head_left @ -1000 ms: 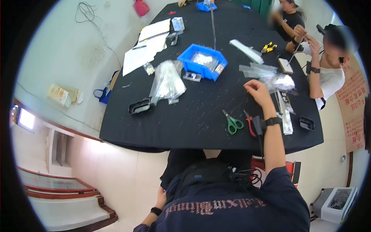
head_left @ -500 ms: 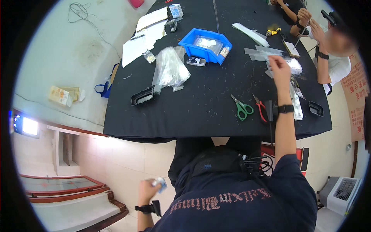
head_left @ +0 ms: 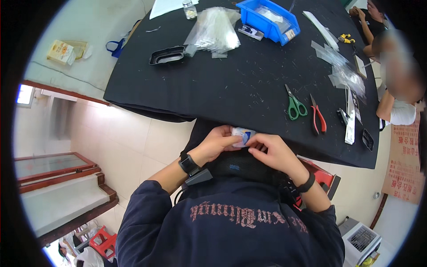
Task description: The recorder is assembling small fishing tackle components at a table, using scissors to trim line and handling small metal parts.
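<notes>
A small white-and-blue packet (head_left: 242, 135) is held at the table's front edge, close to my body. My left hand (head_left: 219, 143) grips its left side, with the thumb over its face. My right hand (head_left: 272, 151) has curled fingers at the packet's right edge; the fingertips seem to pinch it there. On the black-covered table (head_left: 213, 98), beyond and to the right of my hands, lie green-handled scissors (head_left: 294, 104) and red-handled pliers (head_left: 317, 115).
A blue bin (head_left: 271, 20) with plastic packets stands at the far middle, left of which lies a pile of clear plastic bags (head_left: 215, 31). More clear bags (head_left: 344, 73) lie at the right. A black tray (head_left: 167, 55) sits at the left. Another person (head_left: 396, 109) sits at the right.
My left hand has brought the packet up from the low left to the table's front edge. My right hand has drawn back from the clear bags to the packet. The view has shifted.
</notes>
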Available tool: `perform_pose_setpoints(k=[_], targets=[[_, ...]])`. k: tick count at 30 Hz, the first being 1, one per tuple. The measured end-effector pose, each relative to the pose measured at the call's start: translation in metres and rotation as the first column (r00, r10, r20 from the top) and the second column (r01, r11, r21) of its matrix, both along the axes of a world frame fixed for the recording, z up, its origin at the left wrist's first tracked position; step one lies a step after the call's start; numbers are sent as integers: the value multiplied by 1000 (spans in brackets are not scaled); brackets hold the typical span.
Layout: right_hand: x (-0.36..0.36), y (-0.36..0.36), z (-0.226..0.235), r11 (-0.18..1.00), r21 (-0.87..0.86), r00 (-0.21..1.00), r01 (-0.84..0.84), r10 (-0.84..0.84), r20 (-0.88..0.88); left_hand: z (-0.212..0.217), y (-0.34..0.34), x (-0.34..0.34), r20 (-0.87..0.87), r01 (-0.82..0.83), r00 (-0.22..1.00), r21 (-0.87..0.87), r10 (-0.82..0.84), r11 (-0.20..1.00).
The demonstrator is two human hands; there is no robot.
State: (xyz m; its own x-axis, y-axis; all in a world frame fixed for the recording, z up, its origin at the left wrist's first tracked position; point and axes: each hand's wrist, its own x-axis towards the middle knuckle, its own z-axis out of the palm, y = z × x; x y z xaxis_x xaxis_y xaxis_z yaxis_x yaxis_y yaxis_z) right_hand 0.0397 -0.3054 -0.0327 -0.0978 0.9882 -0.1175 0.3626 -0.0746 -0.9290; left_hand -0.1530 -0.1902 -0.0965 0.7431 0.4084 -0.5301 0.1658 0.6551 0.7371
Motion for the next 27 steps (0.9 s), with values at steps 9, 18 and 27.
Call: perform_pose_setpoints(k=[9, 18, 27], targets=[[-2, -11, -15, 959, -175, 891, 222, -127, 436, -12, -3, 7, 37, 236, 968, 185, -247, 954], [7, -10, -36, 936, -313, 986, 160, -167, 4, -8, -6, 2, 105, 225, 950, 418, -294, 880], [15, -7, -58, 831, -556, 899, 5, -248, -362, -5, -9, 4, 135, 210, 943, 472, -305, 856]])
